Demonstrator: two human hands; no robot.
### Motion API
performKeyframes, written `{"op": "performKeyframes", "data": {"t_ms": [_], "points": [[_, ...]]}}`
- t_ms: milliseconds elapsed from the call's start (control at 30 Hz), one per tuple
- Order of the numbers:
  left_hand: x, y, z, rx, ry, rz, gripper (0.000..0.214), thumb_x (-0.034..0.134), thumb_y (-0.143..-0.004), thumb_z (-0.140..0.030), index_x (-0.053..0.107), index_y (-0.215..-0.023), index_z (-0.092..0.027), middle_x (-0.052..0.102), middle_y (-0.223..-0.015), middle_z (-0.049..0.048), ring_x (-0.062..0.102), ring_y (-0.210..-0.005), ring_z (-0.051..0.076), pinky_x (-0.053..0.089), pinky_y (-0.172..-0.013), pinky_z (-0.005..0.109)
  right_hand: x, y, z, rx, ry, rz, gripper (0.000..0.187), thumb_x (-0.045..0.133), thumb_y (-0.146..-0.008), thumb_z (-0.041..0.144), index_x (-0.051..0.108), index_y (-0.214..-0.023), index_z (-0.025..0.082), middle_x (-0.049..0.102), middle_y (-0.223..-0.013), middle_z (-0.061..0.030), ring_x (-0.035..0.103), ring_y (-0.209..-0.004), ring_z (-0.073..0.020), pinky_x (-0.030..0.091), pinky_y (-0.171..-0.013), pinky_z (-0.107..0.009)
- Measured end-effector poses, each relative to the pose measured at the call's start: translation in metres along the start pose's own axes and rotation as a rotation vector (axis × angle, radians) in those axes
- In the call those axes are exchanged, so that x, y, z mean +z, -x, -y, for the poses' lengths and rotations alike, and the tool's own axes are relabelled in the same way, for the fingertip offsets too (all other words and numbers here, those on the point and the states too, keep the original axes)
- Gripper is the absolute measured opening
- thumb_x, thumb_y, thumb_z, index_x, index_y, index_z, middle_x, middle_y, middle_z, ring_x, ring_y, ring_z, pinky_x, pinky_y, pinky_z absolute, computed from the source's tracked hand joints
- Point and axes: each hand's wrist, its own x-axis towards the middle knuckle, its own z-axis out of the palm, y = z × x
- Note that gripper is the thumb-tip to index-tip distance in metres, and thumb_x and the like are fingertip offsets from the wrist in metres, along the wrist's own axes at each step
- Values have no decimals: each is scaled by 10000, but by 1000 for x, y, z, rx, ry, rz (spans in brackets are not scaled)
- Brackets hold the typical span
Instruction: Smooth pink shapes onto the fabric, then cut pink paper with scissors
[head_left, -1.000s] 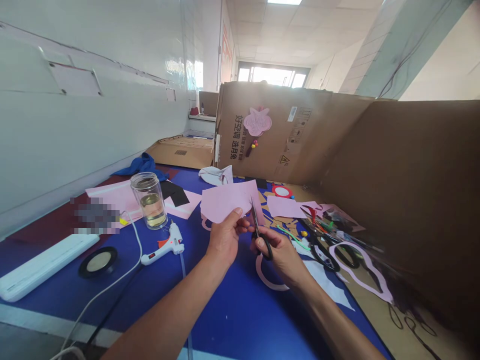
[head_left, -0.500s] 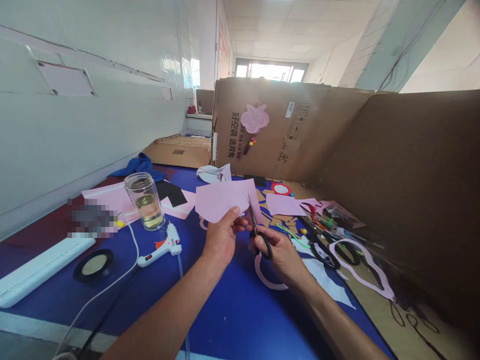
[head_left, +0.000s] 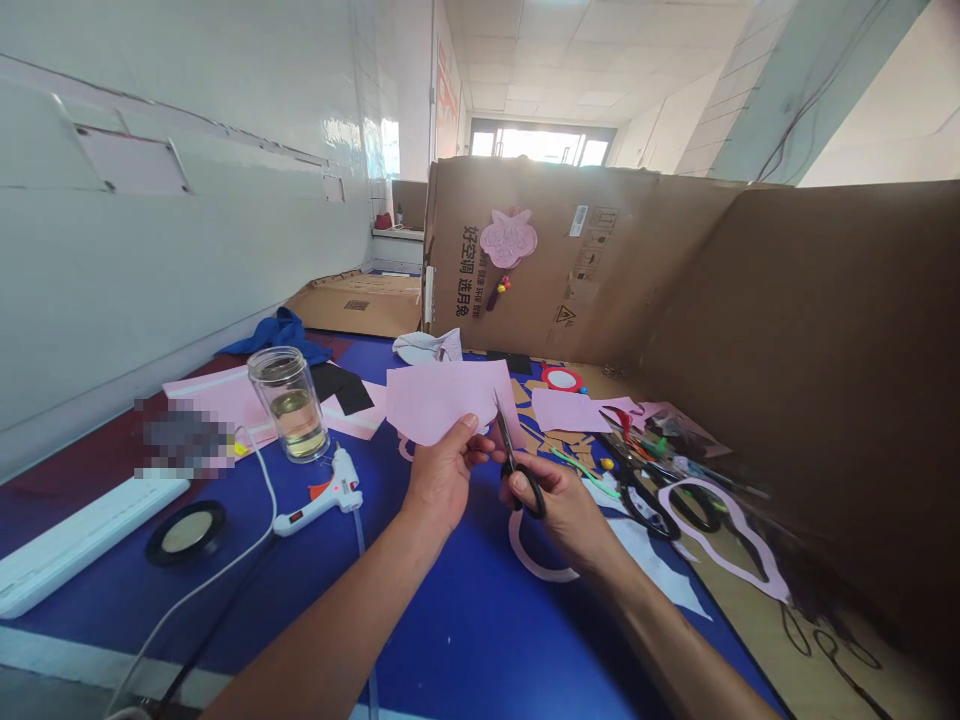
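Between thumb and fingers, my left hand [head_left: 444,470] pinches the lower edge of a pink sheet [head_left: 439,395], raised above the blue table. My right hand [head_left: 559,500] grips black-handled scissors [head_left: 507,437] by their loops. Their blades point up and away, at the right part of the sheet; whether the tips are parted I cannot tell. Both hands are close together. Below the right hand a curved pink strip [head_left: 541,568] lies on the table, partly hidden by the wrist. Another pink cut piece [head_left: 406,449] peeks out under the sheet's left side.
On the left are a white glue gun [head_left: 322,497] with its cord, a glass jar of yellowish liquid [head_left: 291,408], black tape [head_left: 186,532] and a power strip [head_left: 82,545]. Cardboard scraps [head_left: 564,443], tools and a pink outline piece [head_left: 731,530] lie right. Cardboard walls [head_left: 622,250] stand behind.
The pink sheet has shifted very slightly to the left and turned a little in my left hand. My grip on the scissors looks the same.
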Motion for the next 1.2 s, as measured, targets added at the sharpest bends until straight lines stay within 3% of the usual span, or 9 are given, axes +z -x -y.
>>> {"op": "performKeyframes", "data": {"t_ms": [533, 1000, 1200], "points": [[0, 1, 0, 34, 2, -11, 482, 1031, -594, -286, 744, -960, -157, 760, -825, -2, 692, -623, 133, 499, -577, 264, -2, 0, 2, 18, 55, -8, 684, 925, -757, 759, 874, -1152, 203, 658, -742, -4, 555, -703, -180, 441, -660, -309], [3, -1, -5, 42, -33, -49, 470, 1017, -544, -303, 740, -890, -150, 733, -766, -12, 678, -585, 133, 475, -550, 262, -2, 2, 8, 50, 81, 20, 686, 932, -743, 755, 879, -1140, 198, 683, -755, -8, 583, -713, -179, 462, -670, -311], [4, 2, -1, 65, -77, -71, 418, 1008, -535, -338, 753, -806, -148, 695, -684, -8, 604, -584, 115, 430, -534, 253, 2, 1, 1, 53, 69, 26, 720, 932, -748, 751, 862, -1170, 172, 660, -753, 4, 542, -708, -163, 415, -636, -285]]}}
